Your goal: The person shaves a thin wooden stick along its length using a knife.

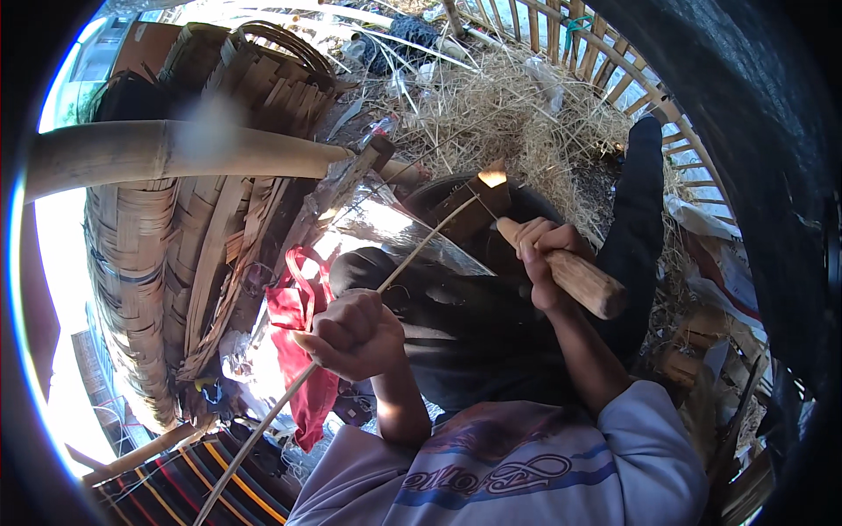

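Note:
My left hand [355,333] is closed round a long, thin bamboo strip [417,252]. The strip runs from the lower left, through my fist, up to a dark wooden block [458,226] in front of me. In my right hand [548,250] is a knife with a thick, pale wooden handle [588,282], my fingers wrapped round it. Its thin blade points up and left toward the block, close to the strip's far end. Whether blade and strip touch, I cannot tell. My legs in dark trousers [474,329] lie below both hands.
A thick bamboo pole [237,151] crosses at the left, over large woven bamboo baskets [132,289]. A red cloth bag [303,373] lies beside my left hand. Shavings [500,110] cover the ground ahead, bordered by a slatted bamboo fence [605,57]. Striped cloth [189,482] lies lower left.

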Demonstrator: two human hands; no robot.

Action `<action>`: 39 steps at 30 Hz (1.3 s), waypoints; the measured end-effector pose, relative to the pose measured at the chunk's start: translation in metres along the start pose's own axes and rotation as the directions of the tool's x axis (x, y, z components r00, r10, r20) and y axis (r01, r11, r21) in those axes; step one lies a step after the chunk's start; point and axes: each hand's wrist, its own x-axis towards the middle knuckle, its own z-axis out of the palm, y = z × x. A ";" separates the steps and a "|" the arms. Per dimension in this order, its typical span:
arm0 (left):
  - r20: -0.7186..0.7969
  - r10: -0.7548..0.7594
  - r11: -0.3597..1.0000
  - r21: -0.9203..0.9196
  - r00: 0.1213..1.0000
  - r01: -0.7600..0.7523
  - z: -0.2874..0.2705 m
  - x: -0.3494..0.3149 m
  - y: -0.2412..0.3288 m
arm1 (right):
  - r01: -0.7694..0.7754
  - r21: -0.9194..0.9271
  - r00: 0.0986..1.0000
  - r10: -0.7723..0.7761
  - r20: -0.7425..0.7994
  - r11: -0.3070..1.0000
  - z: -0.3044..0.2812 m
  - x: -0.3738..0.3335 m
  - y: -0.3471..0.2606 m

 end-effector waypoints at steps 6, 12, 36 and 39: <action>0.154 0.001 1.000 -0.029 0.988 0.003 0.002 0.000 -0.002 | -0.059 0.273 0.971 -0.009 0.239 0.960 0.002 0.003 0.021; 0.227 -0.014 0.999 -0.025 0.974 0.020 -0.011 -0.004 0.005 | -0.188 0.289 0.981 0.167 0.096 0.939 0.006 0.009 0.015; 0.232 0.002 1.000 0.002 0.973 -0.003 -0.008 -0.001 0.006 | -0.276 0.094 0.946 0.254 0.200 0.957 -0.032 -0.028 0.097; 0.190 0.003 1.000 0.015 0.982 -0.006 -0.002 0.001 -0.001 | -0.341 -0.221 0.931 0.361 0.055 0.913 -0.035 -0.034 0.083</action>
